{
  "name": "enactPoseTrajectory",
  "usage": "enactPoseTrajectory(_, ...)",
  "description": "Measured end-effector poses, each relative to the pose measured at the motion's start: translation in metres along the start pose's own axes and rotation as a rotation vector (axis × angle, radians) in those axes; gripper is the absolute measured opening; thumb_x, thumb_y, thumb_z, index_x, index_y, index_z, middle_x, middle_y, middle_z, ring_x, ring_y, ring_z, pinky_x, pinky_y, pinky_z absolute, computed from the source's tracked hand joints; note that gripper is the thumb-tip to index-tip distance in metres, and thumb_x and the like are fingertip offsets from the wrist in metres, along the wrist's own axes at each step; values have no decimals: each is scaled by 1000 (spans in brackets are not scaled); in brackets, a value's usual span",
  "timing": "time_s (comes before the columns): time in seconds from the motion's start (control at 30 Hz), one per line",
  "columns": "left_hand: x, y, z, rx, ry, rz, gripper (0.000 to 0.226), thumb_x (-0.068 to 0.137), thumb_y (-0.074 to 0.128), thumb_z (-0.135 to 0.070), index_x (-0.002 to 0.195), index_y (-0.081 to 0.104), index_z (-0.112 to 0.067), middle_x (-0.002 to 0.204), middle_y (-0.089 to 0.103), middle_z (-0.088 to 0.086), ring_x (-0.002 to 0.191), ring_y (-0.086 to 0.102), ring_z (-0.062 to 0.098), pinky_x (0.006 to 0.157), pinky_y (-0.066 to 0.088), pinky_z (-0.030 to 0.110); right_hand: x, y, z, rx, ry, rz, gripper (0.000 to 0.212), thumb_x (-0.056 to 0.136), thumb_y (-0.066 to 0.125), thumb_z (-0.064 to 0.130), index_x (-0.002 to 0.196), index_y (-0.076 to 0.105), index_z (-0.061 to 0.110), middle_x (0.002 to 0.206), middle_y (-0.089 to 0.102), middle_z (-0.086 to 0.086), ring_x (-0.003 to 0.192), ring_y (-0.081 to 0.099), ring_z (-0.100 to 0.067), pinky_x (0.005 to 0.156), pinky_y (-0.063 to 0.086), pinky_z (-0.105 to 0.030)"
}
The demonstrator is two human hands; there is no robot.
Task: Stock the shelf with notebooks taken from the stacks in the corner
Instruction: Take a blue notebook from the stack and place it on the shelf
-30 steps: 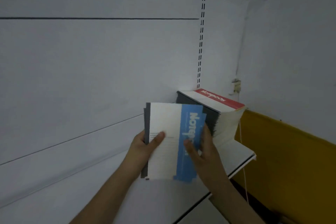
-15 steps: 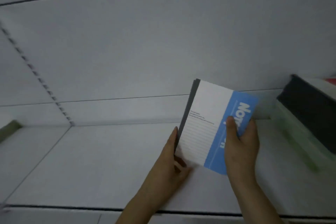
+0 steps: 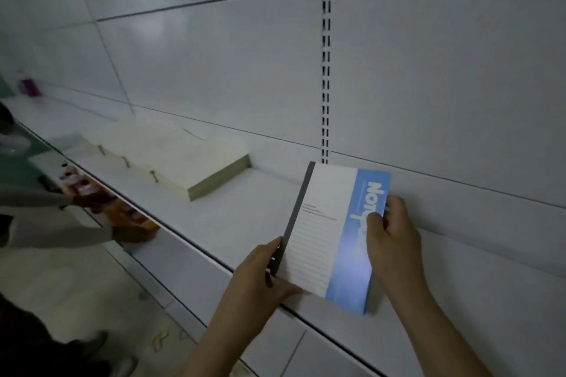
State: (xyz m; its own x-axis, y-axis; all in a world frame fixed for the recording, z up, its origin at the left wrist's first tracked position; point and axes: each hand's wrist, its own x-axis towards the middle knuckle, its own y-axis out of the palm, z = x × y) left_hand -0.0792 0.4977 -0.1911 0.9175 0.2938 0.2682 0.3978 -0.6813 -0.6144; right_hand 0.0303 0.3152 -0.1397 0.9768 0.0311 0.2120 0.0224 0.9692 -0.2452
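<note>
Both hands hold one small bundle of notebooks [image 3: 333, 232] over the white shelf [image 3: 245, 223], near its front edge, at about five o'clock in the view. The top cover is white with ruled lines and a blue band along its right side, and a dark spine runs along the left. The left hand [image 3: 260, 272] grips the lower left corner at the spine, thumb along the bottom edge; the right hand [image 3: 389, 236] grasps the blue band, thumb curled over the cover and fingers behind. Whether the bundle already rests on the shelf or is just above it cannot be told. Farther along the shelf, toward ten o'clock, a pale, cream-coloured pile of paper goods [image 3: 180, 156] lies flat against the back panel [image 3: 214, 70]; it is too blurred to say that these are notebooks. Between that pile and the bundle the shelf is bare, and to the right, at three o'clock, it shows bare too. The stocking looks to be at an early stage: this bundle is not yet set down and released, and most of the shelf awaits filling. At nine o'clock another person's sleeve [image 3: 36, 199] reaches in below the shelf.
</note>
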Motion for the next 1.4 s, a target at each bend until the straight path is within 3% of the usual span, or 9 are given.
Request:
enactPoseTrajectory(0.17,52,-77,70,79,-22,-9,75,75,82,-27,136,41,-41,110,50,-19,87,55,5,74,47,13,36,107,17,-70,-9,104,4,94,48,13,93,51,15,75,61,-3,62,57,-14,43,36,-12)
enactPoseTrajectory(0.27,84,-105,102,126,-52,16,78,78,79,-30,144,37,-37,116,46,-21,87,58,6,81,50,15,53,148,19,-77,-18,100,6,92,51,15,91,56,12,76,63,-8,65,59,-24,53,42,-27)
enactPoseTrajectory(0.4,123,-123,127,162,-15,25,70,84,74,-30,144,39,-35,128,48,-19,96,57,0,79,41,1,70,181,6,-177,1,109,10,91,51,15,90,56,8,74,61,-5,65,56,-22,56,42,-31)
enactPoseTrajectory(0.53,137,-116,151,374,-19,128,73,83,57,-62,147,34,-35,144,44,-14,132,37,8,109,29,25,77,193,-26,-564,32,130,59,96,49,34,144,33,4,137,51,-15,121,49,-28,94,42,-35)
enactPoseTrajectory(0.6,133,-110,161,406,21,133,79,76,36,-75,146,35,-38,146,42,-16,135,33,8,111,24,31,77,191,-33,-711,-4,137,71,96,45,41,152,18,7,144,46,-8,130,41,-28,103,34,-37)
enactPoseTrajectory(1.0,133,-105,174,300,83,8,54,92,61,-36,140,40,-48,143,44,-16,130,36,2,106,27,19,86,192,-48,-480,-53,278,65,89,55,51,147,36,27,134,57,9,130,44,-17,111,31,-40)
enactPoseTrajectory(1.2,134,-105,178,357,61,27,46,98,52,-25,142,43,-37,151,38,-3,138,30,14,114,28,31,76,194,-39,-781,-204,527,81,87,31,66,154,3,30,159,20,8,146,9,-7,121,-3,-37)
enactPoseTrajectory(1.3,134,-105,178,415,70,53,44,99,48,-25,142,44,-32,151,37,1,139,30,19,114,27,32,74,193,-41,-911,-272,620,96,74,7,85,153,-10,33,162,-1,11,146,-9,-3,120,-9,-39)
enactPoseTrajectory(1.4,135,-105,175,435,61,76,44,100,45,-24,144,42,-30,153,34,3,139,29,21,114,27,34,74,194,-40,-925,-261,611,86,85,16,76,154,-5,30,162,1,10,147,-6,-4,120,-7,-40)
